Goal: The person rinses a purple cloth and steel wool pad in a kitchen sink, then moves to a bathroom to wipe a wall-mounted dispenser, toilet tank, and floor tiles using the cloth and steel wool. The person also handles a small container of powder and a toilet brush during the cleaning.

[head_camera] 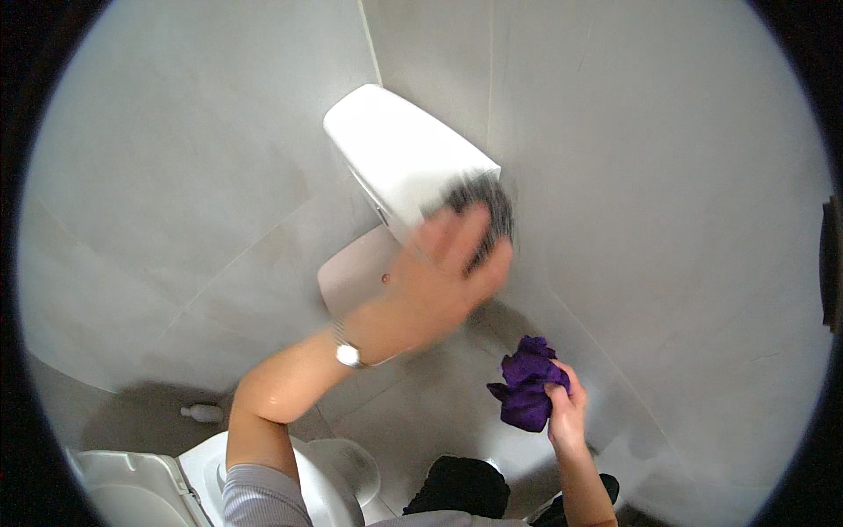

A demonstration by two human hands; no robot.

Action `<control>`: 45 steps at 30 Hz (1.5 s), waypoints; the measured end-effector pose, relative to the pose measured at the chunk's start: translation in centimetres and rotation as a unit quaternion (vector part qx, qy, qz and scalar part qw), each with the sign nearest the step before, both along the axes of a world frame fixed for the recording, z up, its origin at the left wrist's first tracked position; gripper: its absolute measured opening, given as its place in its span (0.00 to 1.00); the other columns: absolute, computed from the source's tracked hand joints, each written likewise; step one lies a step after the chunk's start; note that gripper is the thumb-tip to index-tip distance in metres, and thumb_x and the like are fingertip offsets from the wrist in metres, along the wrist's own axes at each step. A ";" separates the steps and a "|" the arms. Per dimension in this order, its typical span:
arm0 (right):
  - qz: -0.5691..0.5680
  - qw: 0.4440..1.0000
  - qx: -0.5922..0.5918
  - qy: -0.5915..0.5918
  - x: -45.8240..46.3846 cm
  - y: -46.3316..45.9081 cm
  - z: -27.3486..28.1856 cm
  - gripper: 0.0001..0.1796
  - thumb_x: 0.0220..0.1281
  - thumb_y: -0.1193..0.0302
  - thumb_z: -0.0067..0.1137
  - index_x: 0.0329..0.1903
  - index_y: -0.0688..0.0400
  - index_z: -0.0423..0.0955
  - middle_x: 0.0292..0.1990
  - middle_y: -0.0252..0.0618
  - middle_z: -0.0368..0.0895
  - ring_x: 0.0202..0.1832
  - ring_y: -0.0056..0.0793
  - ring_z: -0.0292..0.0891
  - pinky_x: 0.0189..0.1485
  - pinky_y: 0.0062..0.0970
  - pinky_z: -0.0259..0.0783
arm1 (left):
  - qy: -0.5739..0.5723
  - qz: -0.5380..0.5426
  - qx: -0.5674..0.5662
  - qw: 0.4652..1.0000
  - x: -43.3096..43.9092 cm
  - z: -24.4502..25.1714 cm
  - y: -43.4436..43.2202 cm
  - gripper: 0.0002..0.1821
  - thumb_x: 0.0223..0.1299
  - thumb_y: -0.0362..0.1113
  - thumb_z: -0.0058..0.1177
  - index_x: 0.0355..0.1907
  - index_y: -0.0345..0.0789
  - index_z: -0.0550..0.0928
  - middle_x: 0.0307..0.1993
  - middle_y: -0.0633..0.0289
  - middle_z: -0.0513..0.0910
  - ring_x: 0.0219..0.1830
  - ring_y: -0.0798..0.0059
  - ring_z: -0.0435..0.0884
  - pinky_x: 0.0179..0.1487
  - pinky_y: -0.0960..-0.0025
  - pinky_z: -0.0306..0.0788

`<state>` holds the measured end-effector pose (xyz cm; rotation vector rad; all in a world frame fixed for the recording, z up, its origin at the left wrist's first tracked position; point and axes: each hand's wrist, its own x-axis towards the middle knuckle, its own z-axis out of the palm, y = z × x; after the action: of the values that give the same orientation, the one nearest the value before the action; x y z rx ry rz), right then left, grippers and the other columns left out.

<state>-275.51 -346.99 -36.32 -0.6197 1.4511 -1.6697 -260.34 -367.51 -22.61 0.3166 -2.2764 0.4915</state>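
My left hand (pixel 448 270), blurred and with a silver watch on its wrist, presses a dark pad (pixel 490 204) to the near right end of a white wall-mounted case (pixel 402 141). Blur hides whether that pad is a cloth or a scourer. Lower and to the right, my right hand (pixel 568 405) grips a crumpled purple cloth (pixel 527 388) between thumb and fingers, away from the wall. Under the white case, partly behind my left forearm, is a pinkish rounded casing (pixel 359 270) with a small reddish spot.
Grey tiled walls (pixel 658 197) meet in a corner behind the case. At lower left stands a white toilet (pixel 323 487) with its lid (pixel 132 487) raised. A small white bottle (pixel 203 413) is on the floor beyond it. A dark object (pixel 831 263) juts in at the right rim.
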 end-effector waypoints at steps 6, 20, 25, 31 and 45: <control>0.036 0.999 -0.013 -0.022 0.3 -0.1 -0.2 0.17 0.53 0.81 0.45 0.48 0.63 0.71 0.37 0.32 0.75 0.39 0.19 0.68 0.45 0.17 0.65 | -0.011 -0.073 0.204 0.976 -3.5 5.3 -4.2 0.20 0.42 0.28 0.54 0.44 0.36 0.75 0.45 0.54 0.75 0.45 0.53 0.72 0.51 0.60 0.64; 0.004 0.999 0.021 0.025 0.1 0.9 3.0 0.19 0.51 0.80 0.45 0.49 0.63 0.70 0.39 0.33 0.75 0.40 0.20 0.69 0.47 0.18 0.64 | -0.253 0.047 -0.023 0.966 -2.3 -10.5 -0.4 0.17 0.49 0.37 0.47 0.43 0.33 0.75 0.51 0.48 0.72 0.51 0.60 0.69 0.49 0.65 0.63; -0.067 0.992 -0.097 0.053 2.8 -0.4 6.7 0.21 0.47 0.81 0.43 0.48 0.65 0.71 0.38 0.35 0.75 0.39 0.20 0.69 0.46 0.19 0.65 | -0.134 0.034 -0.091 0.986 -3.1 -7.8 -0.6 0.16 0.48 0.37 0.50 0.41 0.32 0.76 0.47 0.49 0.73 0.48 0.59 0.70 0.46 0.65 0.64; -0.007 0.811 -0.203 0.549 2.6 -7.9 16.0 0.24 0.50 0.71 0.50 0.52 0.67 0.67 0.48 0.56 0.70 0.51 0.43 0.68 0.57 0.37 0.60 | -0.228 -0.037 0.158 0.960 0.9 -12.4 3.8 0.11 0.48 0.35 0.49 0.34 0.32 0.75 0.28 0.55 0.73 0.36 0.64 0.70 0.38 0.64 0.64; 0.201 0.597 -0.007 0.777 4.6 -33.9 21.2 0.29 0.56 0.58 0.44 0.55 0.64 0.67 0.53 0.58 0.69 0.56 0.52 0.64 0.61 0.41 0.59 | -0.158 -0.191 0.292 0.924 3.6 -2.4 4.6 0.15 0.39 0.30 0.52 0.36 0.38 0.76 0.38 0.57 0.73 0.43 0.60 0.70 0.43 0.63 0.66</control>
<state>-270.91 -380.91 -15.09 -2.5700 2.0029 -0.4149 -256.73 -362.86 -25.01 0.0735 -2.6809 -0.3790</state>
